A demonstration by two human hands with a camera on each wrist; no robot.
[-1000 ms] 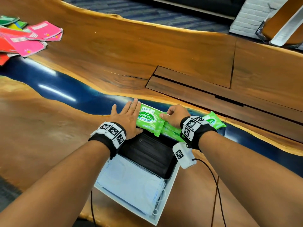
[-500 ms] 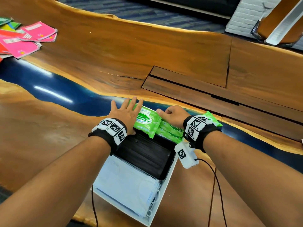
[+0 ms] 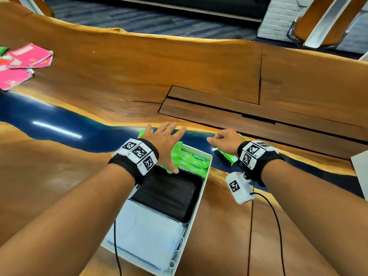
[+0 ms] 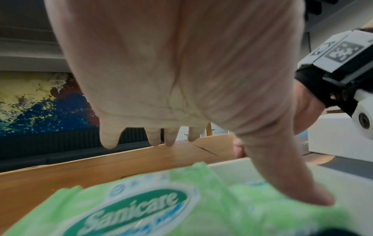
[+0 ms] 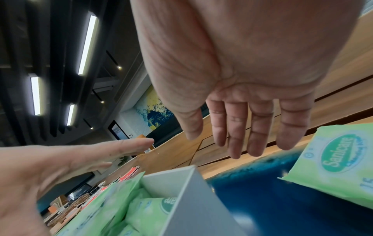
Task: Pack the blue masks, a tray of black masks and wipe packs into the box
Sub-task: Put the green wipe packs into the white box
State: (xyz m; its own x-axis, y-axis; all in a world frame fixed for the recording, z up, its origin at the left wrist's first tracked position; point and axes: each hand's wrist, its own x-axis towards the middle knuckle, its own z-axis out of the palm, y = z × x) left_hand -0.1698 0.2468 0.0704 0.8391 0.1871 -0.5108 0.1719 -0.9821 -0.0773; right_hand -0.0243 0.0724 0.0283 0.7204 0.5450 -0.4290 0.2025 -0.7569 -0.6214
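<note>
While green wipe packs (image 3: 194, 160) lie in the box (image 3: 207, 172) beyond the black mask tray (image 3: 171, 194), left hand (image 3: 165, 144) hovers flat, grip slack — right hand (image 3: 225, 141) loose, empty, above a spare pack (image 3: 229, 157) on the worktop (image 3: 139, 80)

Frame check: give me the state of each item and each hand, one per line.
box: open, no lid on
blue masks: stacked in the box's near end
tray of black masks: in the box's middle
wipe packs: in the box's far end
loose wipe pack: on the table, outside the box
left hand: fingers spread, over the packs
right hand: empty, above the loose pack
</note>
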